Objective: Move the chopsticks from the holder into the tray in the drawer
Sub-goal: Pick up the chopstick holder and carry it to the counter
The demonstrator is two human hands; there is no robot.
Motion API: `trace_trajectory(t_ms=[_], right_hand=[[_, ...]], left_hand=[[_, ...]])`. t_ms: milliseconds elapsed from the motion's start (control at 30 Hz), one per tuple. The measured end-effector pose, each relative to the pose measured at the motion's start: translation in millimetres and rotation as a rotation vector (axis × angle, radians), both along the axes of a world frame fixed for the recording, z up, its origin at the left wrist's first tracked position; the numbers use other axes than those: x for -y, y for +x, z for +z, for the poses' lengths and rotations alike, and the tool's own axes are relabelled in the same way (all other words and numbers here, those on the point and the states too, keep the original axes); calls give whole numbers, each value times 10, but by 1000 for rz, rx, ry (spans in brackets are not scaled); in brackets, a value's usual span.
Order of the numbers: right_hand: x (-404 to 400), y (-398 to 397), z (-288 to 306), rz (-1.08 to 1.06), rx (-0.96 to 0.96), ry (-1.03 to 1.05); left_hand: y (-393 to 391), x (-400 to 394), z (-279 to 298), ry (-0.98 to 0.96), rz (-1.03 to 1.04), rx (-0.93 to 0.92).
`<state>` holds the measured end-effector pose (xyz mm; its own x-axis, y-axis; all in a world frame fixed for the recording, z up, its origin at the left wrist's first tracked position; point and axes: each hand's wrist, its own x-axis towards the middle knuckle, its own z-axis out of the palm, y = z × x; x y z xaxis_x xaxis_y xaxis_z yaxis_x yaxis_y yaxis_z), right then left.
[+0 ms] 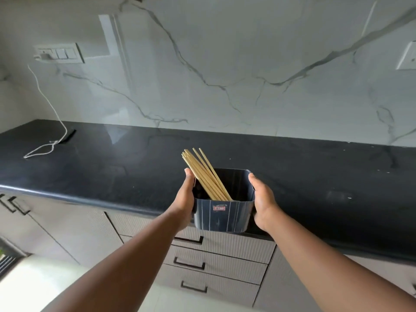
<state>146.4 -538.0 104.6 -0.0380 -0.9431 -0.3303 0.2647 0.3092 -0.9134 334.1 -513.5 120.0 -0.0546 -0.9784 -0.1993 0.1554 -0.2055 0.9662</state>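
Observation:
A dark square holder (222, 216) with thin pale stripes and a small red label is held between both my hands at the front edge of the black counter (101, 167). My left hand (185, 199) grips its left wall and my right hand (263, 203) grips its right wall. Several pale wooden chopsticks (202, 172) stand in it, leaning up and to the left past the rim. Below the holder is a stack of three shut drawers (216, 264) with black handles. No tray is visible.
A white cable (48, 122) runs from a wall switch plate (58, 54) down onto the counter's left end beside a dark flat object (68, 136). A marble backsplash stands behind. Another socket plate (407, 56) is at the far right. Cabinet doors flank the drawers.

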Motion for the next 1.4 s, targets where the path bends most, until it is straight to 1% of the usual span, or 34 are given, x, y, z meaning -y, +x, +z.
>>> trace_trajectory(t_ms=[100, 233, 433, 700, 833, 1067, 1267, 1400], right_hand=[[174, 50, -87, 19, -15, -53], [326, 95, -181, -23, -75, -105], [592, 276, -212, -69, -113, -138], [825, 538, -276, -161, -103, -131], [934, 649, -266, -217, -95, -109], [1142, 754, -300, -274, -88, -106], [1366, 720, -323, -252, -118, -101], [1380, 720, -321, -281, -127, -46]], left_hand=[[44, 205, -142, 68, 26, -22], [108, 457, -302, 125, 58, -33], [271, 791, -410, 123, 46, -86], [506, 1167, -451, 145, -33, -119], [587, 1320, -458, 167, -27, -153], [683, 1613, -442, 124, -42, -81], [713, 1796, -390, 87, -33, 66], [711, 1809, -344, 41, -25, 137]])
